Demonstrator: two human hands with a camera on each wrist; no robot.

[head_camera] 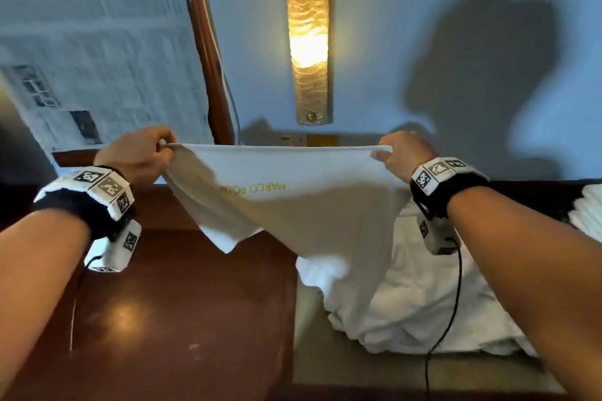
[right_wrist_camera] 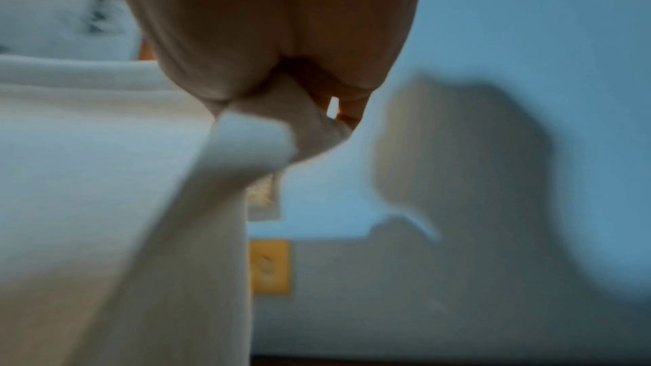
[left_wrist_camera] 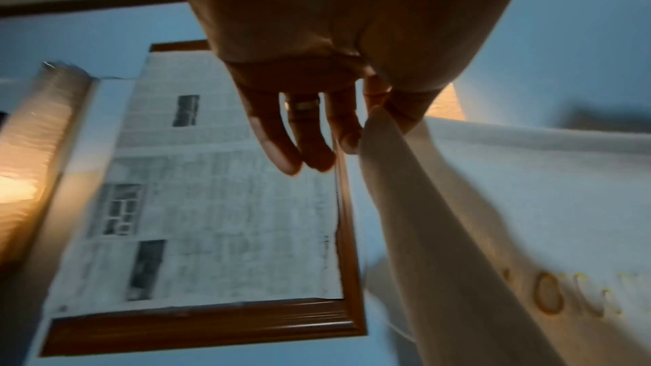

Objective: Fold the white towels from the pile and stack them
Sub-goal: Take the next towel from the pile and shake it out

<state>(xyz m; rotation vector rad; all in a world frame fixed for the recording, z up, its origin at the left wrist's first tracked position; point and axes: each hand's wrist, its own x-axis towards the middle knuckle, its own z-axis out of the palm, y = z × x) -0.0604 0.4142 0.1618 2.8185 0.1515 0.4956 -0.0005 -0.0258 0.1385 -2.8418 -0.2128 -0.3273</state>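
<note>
You hold one white towel (head_camera: pixel 293 192) lifted above the wooden table (head_camera: pixel 182 309), stretched by its top edge between both hands, which are well apart. Your left hand (head_camera: pixel 138 156) pinches the left corner between thumb and forefinger; the left wrist view shows the other fingers (left_wrist_camera: pixel 281 149) hanging loose, clear of the cloth. Your right hand (head_camera: pixel 402 153) is curled round the right corner, with cloth bunched inside the grip in the right wrist view.

The top edge runs level and taut, which I judge is meant to let the cloth hang flat and shed its creases before the first fold. The printed lettering (head_camera: pixel 260 189) reads reversed from your side. The lower left corner hangs free over the table; the lower right part trails onto the pile of towels (head_camera: pixel 407 303) on the near right. A folded stack (head_camera: pixel 586 212) sits at the far right edge. No fold is yet made in the held towel.
</note>
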